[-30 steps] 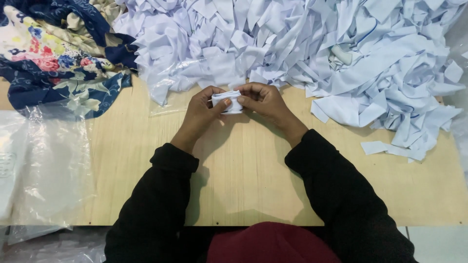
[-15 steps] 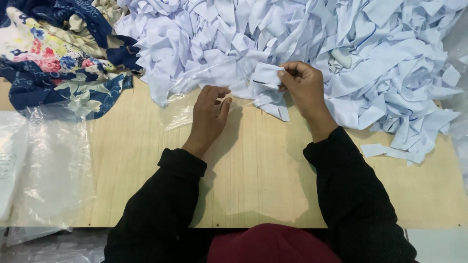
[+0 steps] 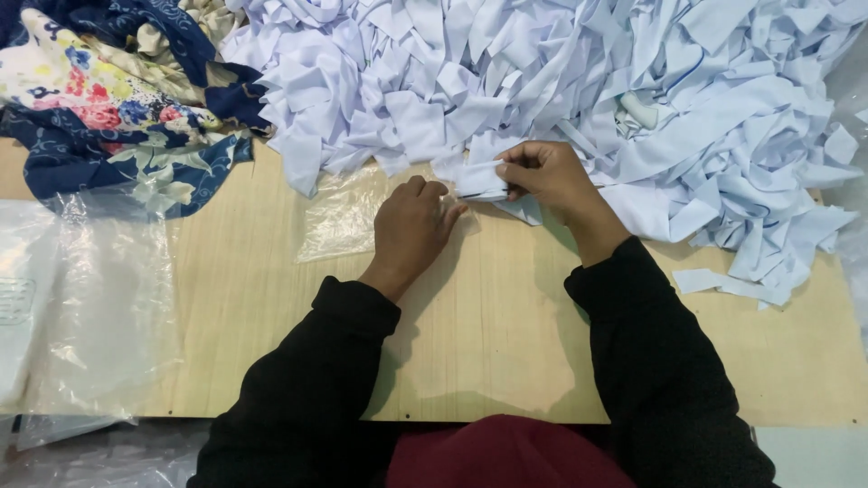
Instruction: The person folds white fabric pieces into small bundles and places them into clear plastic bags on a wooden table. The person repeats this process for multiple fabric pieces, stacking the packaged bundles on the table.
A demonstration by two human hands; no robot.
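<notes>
Two hands work at one wooden worktop (image 3: pixel 506 361): the left hand (image 3: pixel 411 226) lies flat, the right hand (image 3: pixel 542 176) pinches one folded white fabric piece (image 3: pixel 479 179). One heap of white fabric strips (image 3: pixel 579 81) fills the far side, its pieces too many and too tangled to count. One loose white strip (image 3: pixel 723 285) lies apart on the right. One bundle of floral navy cloth (image 3: pixel 108 117) sits at far left. Two clear plastic bags show: a small one (image 3: pixel 339 217) beside the left hand, a large one (image 3: pixel 90 307) at the left edge.
</notes>
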